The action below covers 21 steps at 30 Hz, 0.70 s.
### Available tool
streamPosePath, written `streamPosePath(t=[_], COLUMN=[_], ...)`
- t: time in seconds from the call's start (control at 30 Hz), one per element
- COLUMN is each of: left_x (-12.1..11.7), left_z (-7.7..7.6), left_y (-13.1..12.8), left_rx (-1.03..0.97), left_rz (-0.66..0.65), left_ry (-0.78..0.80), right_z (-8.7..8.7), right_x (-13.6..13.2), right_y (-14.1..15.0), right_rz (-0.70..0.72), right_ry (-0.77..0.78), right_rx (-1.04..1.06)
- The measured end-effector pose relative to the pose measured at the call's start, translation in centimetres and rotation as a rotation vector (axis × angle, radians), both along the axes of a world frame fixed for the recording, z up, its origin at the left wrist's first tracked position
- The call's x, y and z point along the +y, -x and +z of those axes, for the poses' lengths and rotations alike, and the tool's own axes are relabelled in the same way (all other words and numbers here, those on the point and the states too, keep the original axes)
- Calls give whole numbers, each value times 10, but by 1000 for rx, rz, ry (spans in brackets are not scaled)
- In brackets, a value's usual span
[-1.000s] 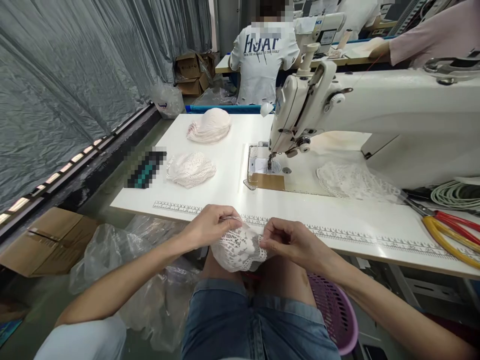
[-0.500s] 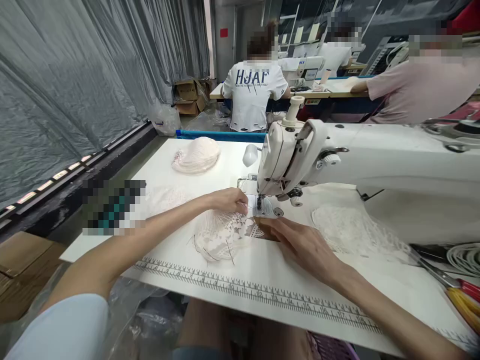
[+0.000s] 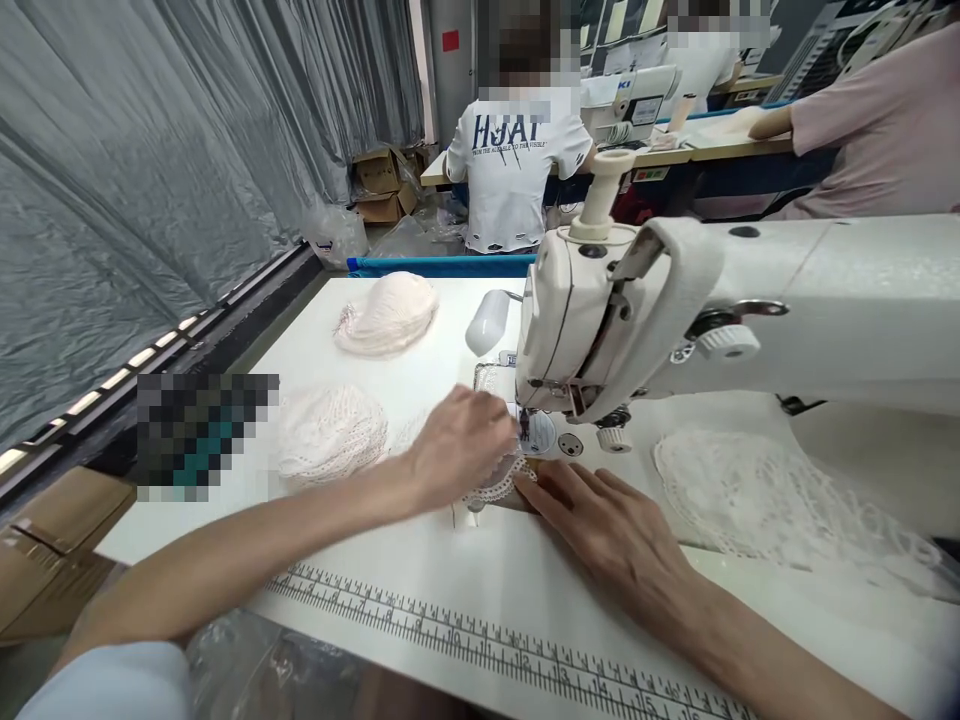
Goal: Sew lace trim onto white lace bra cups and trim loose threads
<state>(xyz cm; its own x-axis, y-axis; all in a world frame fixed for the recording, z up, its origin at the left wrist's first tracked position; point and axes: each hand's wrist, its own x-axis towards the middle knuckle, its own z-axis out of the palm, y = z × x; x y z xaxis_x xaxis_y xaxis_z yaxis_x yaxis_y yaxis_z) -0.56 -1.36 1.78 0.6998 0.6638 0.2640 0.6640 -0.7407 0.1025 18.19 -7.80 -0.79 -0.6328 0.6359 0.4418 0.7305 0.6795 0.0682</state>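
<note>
My left hand (image 3: 466, 445) is closed on a white lace piece (image 3: 499, 488) just left of the needle and presser foot (image 3: 525, 425) of a white sewing machine (image 3: 600, 300). Much of the lace is covered by that hand; its scalloped edge shows below the knuckles. Lying flat on the bed, my right hand (image 3: 615, 520) has its fingers stretched out, the tips touching the right edge of the lace. Whether the lace lies under the foot I cannot tell.
Stacked pale lace pieces (image 3: 334, 435) and a pinkish stack of cups (image 3: 390, 312) lie at left. More lace (image 3: 772, 490) rests under the machine arm. A printed ruler (image 3: 487, 640) runs along the front edge. Co-workers sit beyond, one in a white shirt (image 3: 510, 170).
Both hands have brought the lace piece from over the lap up onto the machine bed, beside the needle. Over the last half second, the left hand has turned and now covers more of it.
</note>
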Motion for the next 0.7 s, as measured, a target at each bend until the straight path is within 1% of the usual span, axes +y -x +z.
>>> streamPosePath(t=[0.03, 0.1, 0.2, 0.4, 0.57, 0.7], left_x=[-11, -24, -28, -24, -27, -29], left_z=[-6, -15, -22, -20, -22, -22], left_y=[2, 6, 13, 19, 18, 17], left_rx=[17, 38, 34, -4, -7, 33], left_rz=[-58, -99, -96, -131, -126, -109], left_ry=[-13, -32, -60, -97, -120, -122], right_z=[0, -1, -1, -3, -4, -3], right_x=[0, -1, -2, -3, -3, -2], right_y=[-1, -5, -10, -14, -13, -13], right_rz=[9, 40, 77, 90, 87, 90], right_ry=[-12, -27, -28, 47, 28, 41], right_rx=[9, 26, 42, 61, 75, 78])
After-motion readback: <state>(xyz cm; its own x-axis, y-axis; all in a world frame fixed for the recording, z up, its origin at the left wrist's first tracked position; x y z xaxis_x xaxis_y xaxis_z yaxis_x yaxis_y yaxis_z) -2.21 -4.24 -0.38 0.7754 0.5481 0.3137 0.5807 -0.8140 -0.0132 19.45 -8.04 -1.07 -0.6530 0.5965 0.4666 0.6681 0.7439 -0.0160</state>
